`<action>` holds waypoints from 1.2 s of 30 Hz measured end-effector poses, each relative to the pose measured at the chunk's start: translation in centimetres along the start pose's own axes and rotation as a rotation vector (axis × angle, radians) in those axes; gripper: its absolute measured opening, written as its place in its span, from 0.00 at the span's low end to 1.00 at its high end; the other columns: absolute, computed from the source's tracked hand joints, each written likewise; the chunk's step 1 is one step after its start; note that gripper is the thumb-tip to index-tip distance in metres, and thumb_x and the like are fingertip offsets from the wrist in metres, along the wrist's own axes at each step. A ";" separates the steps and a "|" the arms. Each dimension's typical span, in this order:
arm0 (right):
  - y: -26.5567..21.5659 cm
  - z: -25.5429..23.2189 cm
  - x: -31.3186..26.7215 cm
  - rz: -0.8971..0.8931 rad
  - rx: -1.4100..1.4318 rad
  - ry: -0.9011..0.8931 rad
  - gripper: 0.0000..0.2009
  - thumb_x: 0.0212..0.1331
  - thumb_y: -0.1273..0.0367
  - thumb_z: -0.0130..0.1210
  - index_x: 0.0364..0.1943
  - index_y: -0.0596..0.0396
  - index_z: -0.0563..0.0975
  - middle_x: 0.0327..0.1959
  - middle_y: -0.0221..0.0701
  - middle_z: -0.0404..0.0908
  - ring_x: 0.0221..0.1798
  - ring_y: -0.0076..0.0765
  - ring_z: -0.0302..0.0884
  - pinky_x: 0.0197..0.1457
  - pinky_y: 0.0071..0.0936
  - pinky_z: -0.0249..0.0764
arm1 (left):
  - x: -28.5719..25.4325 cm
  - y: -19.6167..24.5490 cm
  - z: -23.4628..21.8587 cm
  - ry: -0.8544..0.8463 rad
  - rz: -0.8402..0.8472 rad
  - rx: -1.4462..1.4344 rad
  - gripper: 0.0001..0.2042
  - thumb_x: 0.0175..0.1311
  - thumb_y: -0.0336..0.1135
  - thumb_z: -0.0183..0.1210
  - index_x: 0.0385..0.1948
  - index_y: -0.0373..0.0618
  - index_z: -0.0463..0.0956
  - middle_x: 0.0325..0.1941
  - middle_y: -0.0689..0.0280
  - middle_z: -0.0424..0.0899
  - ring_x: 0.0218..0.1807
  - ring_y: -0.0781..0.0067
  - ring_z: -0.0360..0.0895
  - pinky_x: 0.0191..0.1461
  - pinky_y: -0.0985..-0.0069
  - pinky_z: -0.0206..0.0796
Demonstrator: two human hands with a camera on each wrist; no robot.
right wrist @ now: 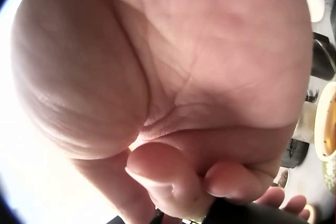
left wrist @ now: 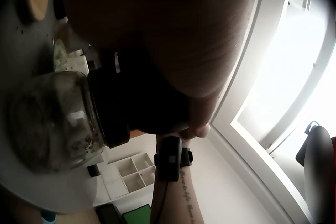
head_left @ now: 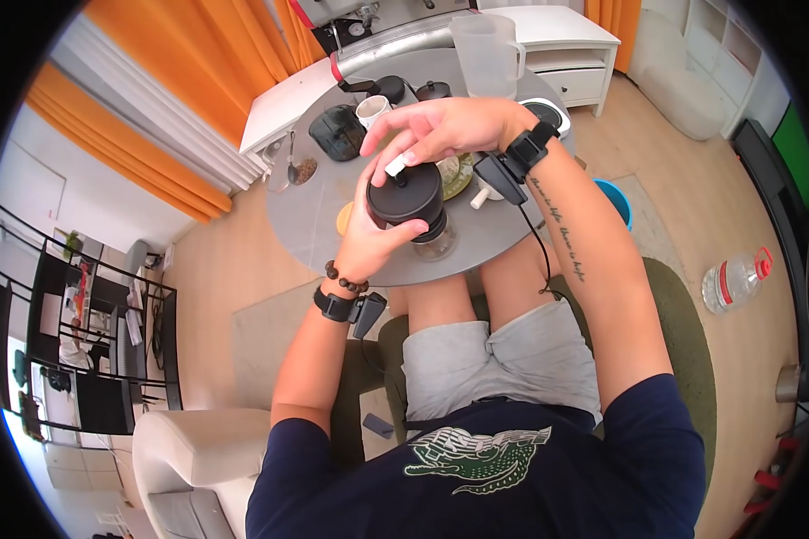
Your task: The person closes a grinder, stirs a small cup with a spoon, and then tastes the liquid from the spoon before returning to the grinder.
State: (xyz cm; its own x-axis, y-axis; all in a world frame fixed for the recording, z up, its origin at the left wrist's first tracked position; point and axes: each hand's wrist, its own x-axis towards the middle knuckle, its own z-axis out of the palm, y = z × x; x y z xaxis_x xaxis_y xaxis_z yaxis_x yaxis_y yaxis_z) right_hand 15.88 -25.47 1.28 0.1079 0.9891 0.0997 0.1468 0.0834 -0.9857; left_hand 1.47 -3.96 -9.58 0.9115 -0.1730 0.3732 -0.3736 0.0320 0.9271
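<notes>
A grinder-like device with a round black top [head_left: 406, 193] and a clear glass jar [head_left: 436, 244] below stands tilted at the near edge of the round table. My left hand [head_left: 366, 235] grips the black top from its left side, thumb across the near side. Above it, the thumb and fingers of my right hand [head_left: 463, 124] pinch a small white knob [head_left: 395, 166]. The left wrist view shows dark bits inside the glass jar [left wrist: 52, 121], with my left hand [left wrist: 157, 24] over the black part. My right palm [right wrist: 173, 66] fills the right wrist view, hiding the knob.
On the grey table [head_left: 310, 220] are a clear jug [head_left: 485, 56], a dark container [head_left: 337, 132], a white cup [head_left: 373, 110], a glass with a spoon [head_left: 304, 171] and a green dish [head_left: 460, 180]. A white-handled item [head_left: 481, 198] lies right of the jar. A blue bucket [head_left: 615, 202] stands beyond the table's edge.
</notes>
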 end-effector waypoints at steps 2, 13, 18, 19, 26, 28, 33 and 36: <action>-0.6 0.4 -0.4 0.027 -0.100 0.052 0.23 0.77 0.68 0.62 0.72 0.57 0.75 0.62 0.30 0.91 0.54 0.19 0.80 0.51 0.20 0.74 | -0.2 -0.2 0.3 0.030 0.000 0.020 0.57 0.59 0.28 0.83 0.86 0.44 0.47 0.81 0.55 0.69 0.80 0.61 0.73 0.81 0.60 0.70; -1.6 4.7 -1.8 -0.048 -0.712 0.463 0.18 0.77 0.69 0.59 0.67 0.54 0.79 0.58 0.29 0.89 0.52 0.26 0.84 0.56 0.29 0.80 | -0.2 0.0 2.5 0.188 0.045 0.089 0.52 0.60 0.29 0.82 0.83 0.43 0.52 0.76 0.56 0.73 0.75 0.63 0.77 0.79 0.62 0.72; -0.1 6.3 -2.1 -0.396 0.214 0.603 0.19 0.78 0.70 0.60 0.69 0.55 0.77 0.53 0.29 0.88 0.46 0.20 0.80 0.52 0.24 0.77 | -0.3 0.3 2.9 0.204 0.033 0.041 0.52 0.60 0.29 0.82 0.83 0.42 0.53 0.75 0.56 0.74 0.75 0.64 0.76 0.78 0.63 0.71; 0.6 6.6 -2.0 -0.465 0.444 0.610 0.17 0.78 0.70 0.61 0.67 0.55 0.79 0.52 0.29 0.89 0.43 0.19 0.79 0.51 0.24 0.77 | -0.3 0.2 2.8 0.208 0.035 0.041 0.52 0.60 0.29 0.82 0.83 0.42 0.53 0.75 0.56 0.74 0.75 0.64 0.76 0.78 0.63 0.71; 2.6 8.0 -0.7 -0.610 0.854 0.546 0.10 0.78 0.74 0.62 0.57 0.53 0.78 0.49 0.32 0.84 0.45 0.25 0.79 0.51 0.25 0.77 | -0.3 -0.2 2.6 0.204 0.064 0.085 0.52 0.60 0.29 0.82 0.83 0.43 0.53 0.76 0.57 0.74 0.76 0.65 0.75 0.79 0.64 0.70; 2.7 8.3 -0.5 -0.623 0.874 0.554 0.09 0.78 0.75 0.61 0.56 0.52 0.78 0.50 0.33 0.84 0.46 0.26 0.80 0.52 0.26 0.78 | -0.3 0.0 2.6 0.200 0.071 0.093 0.51 0.61 0.28 0.80 0.84 0.44 0.54 0.77 0.58 0.73 0.76 0.66 0.74 0.80 0.64 0.69; 3.1 8.1 -0.3 -0.647 0.894 0.589 0.07 0.79 0.75 0.60 0.53 0.50 0.77 0.50 0.34 0.83 0.48 0.28 0.81 0.53 0.28 0.79 | -0.3 0.3 2.8 0.194 0.081 0.094 0.51 0.60 0.28 0.81 0.83 0.44 0.54 0.77 0.59 0.72 0.77 0.66 0.73 0.81 0.64 0.68; 3.4 8.0 -0.2 -0.666 0.888 0.571 0.06 0.79 0.75 0.60 0.52 0.49 0.77 0.50 0.34 0.83 0.49 0.29 0.81 0.53 0.28 0.79 | -0.2 0.0 2.7 0.191 0.079 0.080 0.52 0.60 0.28 0.81 0.83 0.44 0.54 0.77 0.59 0.72 0.77 0.66 0.73 0.81 0.64 0.68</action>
State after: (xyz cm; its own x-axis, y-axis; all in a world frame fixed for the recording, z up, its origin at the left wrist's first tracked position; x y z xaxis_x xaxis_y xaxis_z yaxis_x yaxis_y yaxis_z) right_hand 8.47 -24.45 -3.16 0.7115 0.5478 0.4401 -0.3534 0.8203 -0.4497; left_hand 0.80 -6.55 -9.75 0.8920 0.0167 0.4517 -0.4507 -0.0415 0.8917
